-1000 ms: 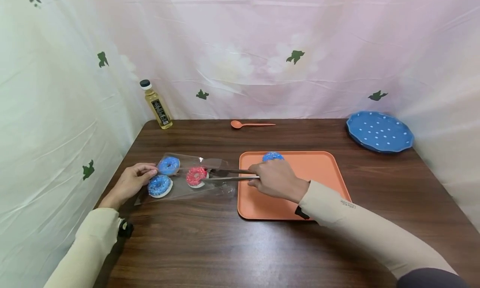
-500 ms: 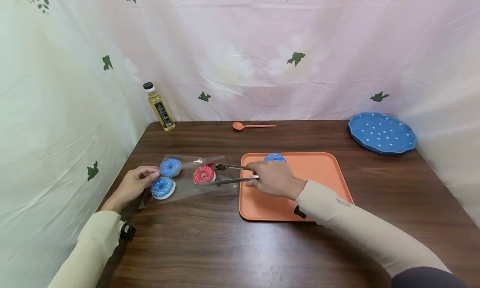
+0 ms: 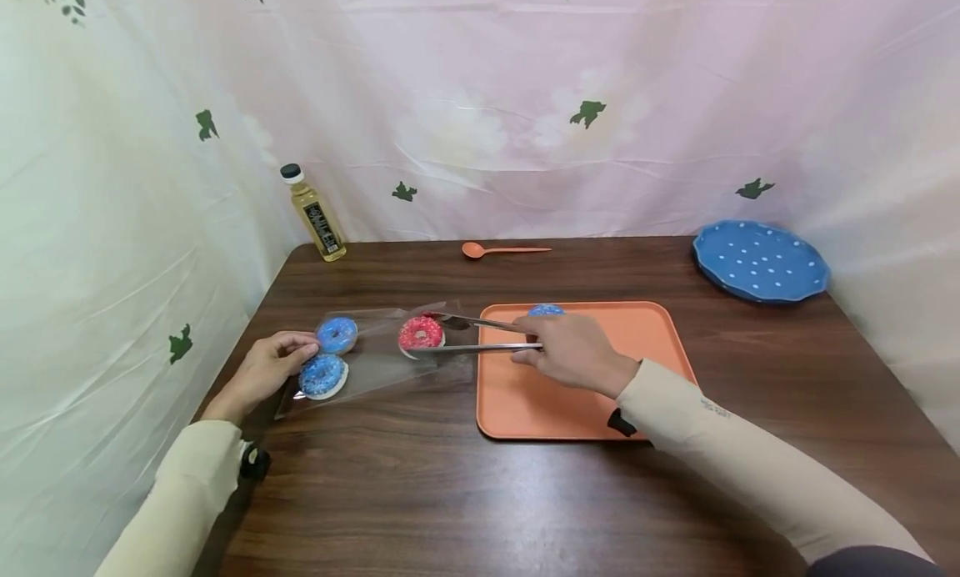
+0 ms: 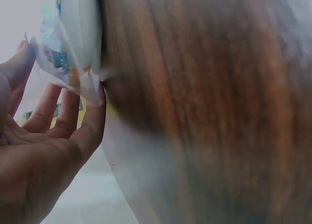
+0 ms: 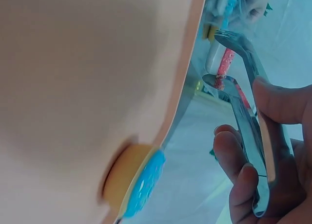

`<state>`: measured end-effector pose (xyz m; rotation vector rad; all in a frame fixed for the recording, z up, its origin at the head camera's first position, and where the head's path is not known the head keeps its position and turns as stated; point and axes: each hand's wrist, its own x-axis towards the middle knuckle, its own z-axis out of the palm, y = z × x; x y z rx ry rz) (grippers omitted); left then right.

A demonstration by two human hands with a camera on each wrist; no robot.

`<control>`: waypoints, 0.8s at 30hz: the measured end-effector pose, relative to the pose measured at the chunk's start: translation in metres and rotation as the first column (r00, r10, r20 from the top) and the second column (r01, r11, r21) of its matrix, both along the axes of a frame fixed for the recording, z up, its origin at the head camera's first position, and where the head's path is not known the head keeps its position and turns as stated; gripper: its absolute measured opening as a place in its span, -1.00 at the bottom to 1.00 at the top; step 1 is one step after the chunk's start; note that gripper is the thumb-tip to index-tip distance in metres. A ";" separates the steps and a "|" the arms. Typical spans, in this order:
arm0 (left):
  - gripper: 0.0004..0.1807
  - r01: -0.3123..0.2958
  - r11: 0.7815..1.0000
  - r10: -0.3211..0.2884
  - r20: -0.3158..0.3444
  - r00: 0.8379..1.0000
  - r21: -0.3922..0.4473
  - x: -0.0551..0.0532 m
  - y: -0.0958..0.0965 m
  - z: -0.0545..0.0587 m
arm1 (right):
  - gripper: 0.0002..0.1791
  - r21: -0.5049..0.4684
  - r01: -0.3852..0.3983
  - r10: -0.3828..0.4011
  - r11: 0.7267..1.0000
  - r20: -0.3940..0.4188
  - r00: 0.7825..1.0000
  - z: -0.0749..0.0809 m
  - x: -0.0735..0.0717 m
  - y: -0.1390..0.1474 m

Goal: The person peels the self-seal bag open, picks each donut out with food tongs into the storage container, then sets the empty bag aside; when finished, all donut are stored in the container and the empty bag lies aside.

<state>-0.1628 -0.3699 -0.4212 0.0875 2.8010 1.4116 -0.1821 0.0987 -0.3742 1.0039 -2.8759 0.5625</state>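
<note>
A clear plastic bag [image 3: 378, 373] lies on the table at left. Inside are two blue sprinkled donuts [image 3: 317, 370] near its left end and a red sprinkled donut [image 3: 412, 331] towards its right end. My left hand [image 3: 264, 373] pinches the bag's left end beside the blue donuts; in the left wrist view the film bends at the fingertips. With curled fingers my right hand [image 3: 576, 352] grips metal tongs [image 5: 248, 121], whose tips reach into the bag, one on each side of the red donut. Another blue donut [image 5: 148, 182] sits on the orange tray [image 3: 622, 331], partly hidden behind that hand.
The tray stands just right of the bag's end. An orange spoon [image 3: 474, 250] lies at the table's back edge. A bottle of yellow liquid [image 3: 318, 224] stands at the back left, and a blue dotted plate [image 3: 757, 264] at the back right.
The red donut has slid right inside the bag between the tongs' tips. My right hand has drawn a little to the right with the tongs, while my left hand keeps its place.
</note>
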 end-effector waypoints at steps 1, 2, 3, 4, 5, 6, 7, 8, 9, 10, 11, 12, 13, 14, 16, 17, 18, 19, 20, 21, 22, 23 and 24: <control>-0.65 -0.001 1.000 0.001 0.002 1.000 -0.001 0.000 0.000 0.000 | -0.72 0.002 0.003 -0.003 1.000 0.001 1.000 0.001 0.001 0.004; -0.65 -0.002 1.000 0.002 0.004 1.000 -0.002 0.000 0.000 0.000 | -0.74 0.000 0.010 -0.010 1.000 0.003 1.000 0.001 0.001 0.008; -0.65 -0.003 1.000 0.003 0.004 1.000 -0.002 0.001 0.000 0.001 | -0.75 0.002 0.022 -0.022 1.000 0.006 1.000 0.001 0.002 0.012; -0.65 -0.004 1.000 0.004 0.005 1.000 -0.001 0.001 0.000 0.001 | -0.74 0.005 0.036 -0.036 0.999 0.013 0.999 0.002 0.004 0.016; -0.65 -0.005 1.000 0.005 0.006 1.000 -0.002 0.001 0.000 0.001 | -0.72 0.011 0.054 -0.054 0.999 0.022 0.998 0.002 0.005 0.021; -0.65 -0.008 1.000 0.008 0.008 1.000 -0.003 0.001 0.000 0.001 | -0.67 0.016 0.070 -0.070 0.997 0.035 0.997 0.002 0.006 0.025; -0.65 -0.008 1.000 0.008 0.010 1.000 -0.005 0.000 0.000 0.001 | -0.60 0.019 0.087 -0.088 0.996 0.051 0.995 0.003 0.008 0.029; -0.64 -0.009 1.000 0.009 0.012 1.000 -0.008 0.000 0.001 0.001 | -0.52 0.020 0.101 -0.102 0.995 0.061 0.993 0.004 0.010 0.033; -0.64 -0.011 1.000 0.011 0.013 1.000 -0.012 0.000 0.001 0.001 | -0.47 0.020 0.115 -0.116 0.993 0.067 0.991 0.005 0.011 0.037; -0.63 -0.012 1.000 0.012 0.014 1.000 -0.017 0.000 0.001 0.001 | -0.45 0.017 0.124 -0.125 0.992 0.070 0.990 0.005 0.013 0.042; -0.63 -0.012 1.000 0.012 0.015 1.000 -0.020 0.000 0.001 0.001 | -0.46 0.011 0.128 -0.129 0.992 0.070 0.989 0.006 0.015 0.046; -0.63 -0.012 1.000 0.012 0.014 1.000 -0.022 0.000 0.001 0.001 | -0.47 0.005 0.131 -0.131 0.991 0.063 0.989 0.007 0.016 0.050; -0.63 -0.013 1.000 0.014 0.013 1.000 -0.026 0.000 0.001 0.001 | -0.49 -0.001 0.133 -0.132 0.991 0.049 0.990 0.007 0.018 0.054; -0.63 -0.014 1.000 0.014 0.012 1.000 -0.028 0.000 0.001 0.001 | -0.50 -0.006 0.134 -0.134 0.991 0.028 0.991 0.007 0.019 0.058; -0.63 -0.015 0.999 0.015 0.010 1.000 -0.031 0.000 0.000 0.001 | -0.52 -0.014 0.142 -0.142 0.990 -0.001 0.990 0.008 0.022 0.065; -0.63 -0.016 0.999 0.016 0.009 1.000 -0.034 0.000 0.000 0.001 | -0.52 -0.013 0.150 -0.150 0.989 -0.010 0.989 0.008 0.024 0.069; -0.63 -0.016 0.999 0.016 0.008 1.000 -0.035 0.000 0.000 0.001 | -0.52 -0.012 0.159 -0.159 0.987 -0.018 0.987 0.008 0.026 0.073; -0.63 -0.016 0.999 0.016 0.007 1.000 -0.037 0.000 0.000 0.001 | -0.52 -0.012 0.169 -0.170 0.985 -0.021 0.985 0.009 0.027 0.076; -0.63 -0.015 0.999 0.015 0.007 1.000 -0.035 0.000 0.000 0.001 | -0.52 -0.009 0.182 -0.182 0.983 -0.022 0.983 0.010 0.029 0.080; -0.63 -0.014 0.999 0.014 0.005 1.000 -0.035 0.000 0.000 0.000 | -0.52 -0.008 0.195 -0.195 0.981 -0.019 0.981 0.010 0.031 0.083; -0.63 -0.012 0.999 0.012 0.004 1.000 -0.035 0.000 0.000 0.000 | -0.51 -0.007 0.206 -0.206 0.978 -0.017 0.978 0.011 0.032 0.086; -0.63 -0.011 0.999 0.012 0.003 1.000 -0.036 0.000 0.000 0.000 | -0.52 -0.005 0.215 -0.215 0.977 -0.018 0.976 0.012 0.033 0.089; -0.63 -0.010 0.999 0.011 0.003 1.000 -0.035 0.000 0.000 0.000 | -0.52 -0.006 0.222 -0.222 0.975 -0.023 0.975 0.012 0.035 0.092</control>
